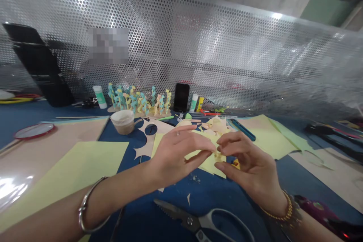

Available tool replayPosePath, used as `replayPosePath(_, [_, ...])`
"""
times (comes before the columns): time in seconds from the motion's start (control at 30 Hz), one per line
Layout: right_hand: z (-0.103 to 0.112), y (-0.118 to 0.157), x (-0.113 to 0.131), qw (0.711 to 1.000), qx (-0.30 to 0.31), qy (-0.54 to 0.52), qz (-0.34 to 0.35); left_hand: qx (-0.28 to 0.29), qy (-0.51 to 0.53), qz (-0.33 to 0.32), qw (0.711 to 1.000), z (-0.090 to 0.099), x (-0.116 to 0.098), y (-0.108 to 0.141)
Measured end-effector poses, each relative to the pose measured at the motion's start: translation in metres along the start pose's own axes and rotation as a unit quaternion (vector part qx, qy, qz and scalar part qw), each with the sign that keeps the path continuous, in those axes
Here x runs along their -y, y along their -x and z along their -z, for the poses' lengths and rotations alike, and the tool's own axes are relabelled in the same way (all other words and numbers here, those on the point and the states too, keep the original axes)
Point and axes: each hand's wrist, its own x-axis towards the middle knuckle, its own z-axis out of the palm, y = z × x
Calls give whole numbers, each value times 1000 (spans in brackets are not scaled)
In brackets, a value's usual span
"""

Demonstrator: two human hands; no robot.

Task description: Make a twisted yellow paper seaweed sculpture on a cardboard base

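Between the fingertips of both hands is a small pale yellow piece of curled paper [218, 156], partly covered by the fingers. My left hand [178, 153] pinches at its left side with thumb and index finger, the other fingers stretched out. From the right, my right hand [253, 160] grips the piece between thumb and fingertips. Yellow paper sheets [208, 164] lie beneath the hands. Closer to me, a pair of scissors [191, 221] rests on the blue table [176, 210].
Curled blue, yellow and pink paper strips [138, 100] stand on a base behind, beside a paper cup [123, 122]. Glue sticks [100, 97] and a phone [181, 97] stand along the perforated metal screen [227, 56]. A black bottle [39, 66] is at left; yellow paper [266, 136] lies at right.
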Motion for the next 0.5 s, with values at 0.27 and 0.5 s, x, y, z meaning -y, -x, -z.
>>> replayPosePath(0.27, [1, 0, 0, 1000, 12, 8, 1, 25, 17, 29, 999, 1, 0, -2])
replayPosePath(0.5, [-2, 0, 3, 999, -9, -32, -10, -8, 118, 129, 985, -4, -4, -2])
